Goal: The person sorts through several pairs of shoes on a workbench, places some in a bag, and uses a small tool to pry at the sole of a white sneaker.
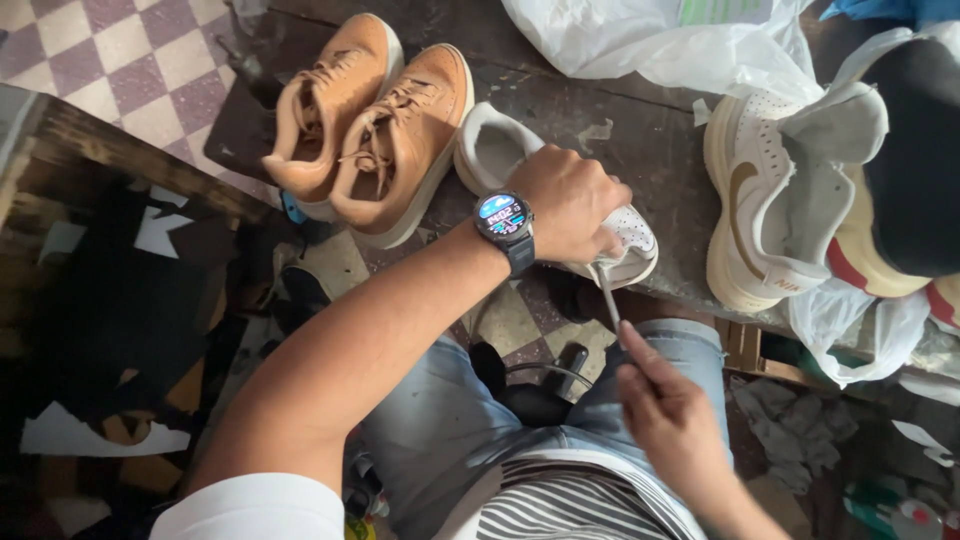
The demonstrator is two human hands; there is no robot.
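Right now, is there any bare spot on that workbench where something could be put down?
The clearest bare patch of the dark bench lies between the white sneaker under the left hand and the cream sneaker, below the white plastic bag. Left of it the tan shoes crowd the bench; the right end is packed with shoes and bags.

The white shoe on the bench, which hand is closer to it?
Left. The left hand rests on the white shoe; the right hand sits below it, holding a thin tool.
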